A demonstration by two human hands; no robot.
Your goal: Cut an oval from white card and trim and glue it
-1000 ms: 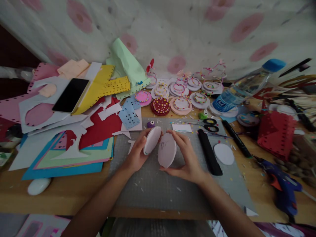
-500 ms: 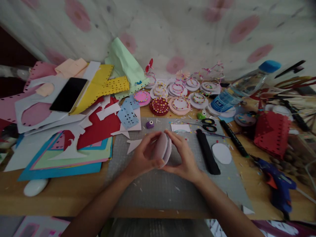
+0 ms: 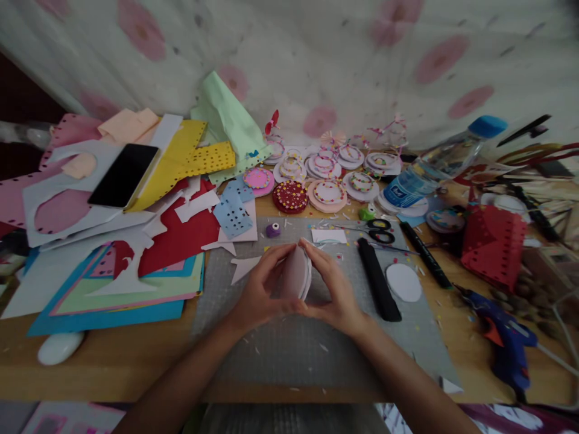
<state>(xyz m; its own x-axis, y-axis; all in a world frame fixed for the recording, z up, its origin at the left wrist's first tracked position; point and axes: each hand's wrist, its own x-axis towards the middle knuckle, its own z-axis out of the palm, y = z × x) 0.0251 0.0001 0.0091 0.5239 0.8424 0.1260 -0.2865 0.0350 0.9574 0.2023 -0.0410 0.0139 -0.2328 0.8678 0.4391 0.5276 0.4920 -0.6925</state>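
White round paper discs (image 3: 297, 274) stand on edge between my hands, pressed face to face above the grey cutting mat (image 3: 289, 355). My left hand (image 3: 265, 289) grips their left side, fingertips at the top and thumb at the bottom. From the right, my right hand (image 3: 337, 292) pinches the same rims, and the fingertips of both hands meet. How many discs are in the stack I cannot tell. Beyond the hands lie a purple paper punch (image 3: 273, 229), a white paper strip (image 3: 329, 235) and black-handled scissors (image 3: 379, 231).
On the right are a black pouch (image 3: 379, 280), a loose white disc (image 3: 403, 282), a marker (image 3: 425, 254), a blue glue gun (image 3: 504, 337) and a tilted water bottle (image 3: 441, 163). Coloured paper and a phone (image 3: 124, 175) cover the left. Beaded paper discs (image 3: 328, 194) line the back.
The gap between the discs has narrowed as my hands press them together. My left thumb has moved right and now meets the right thumb at the bottom.
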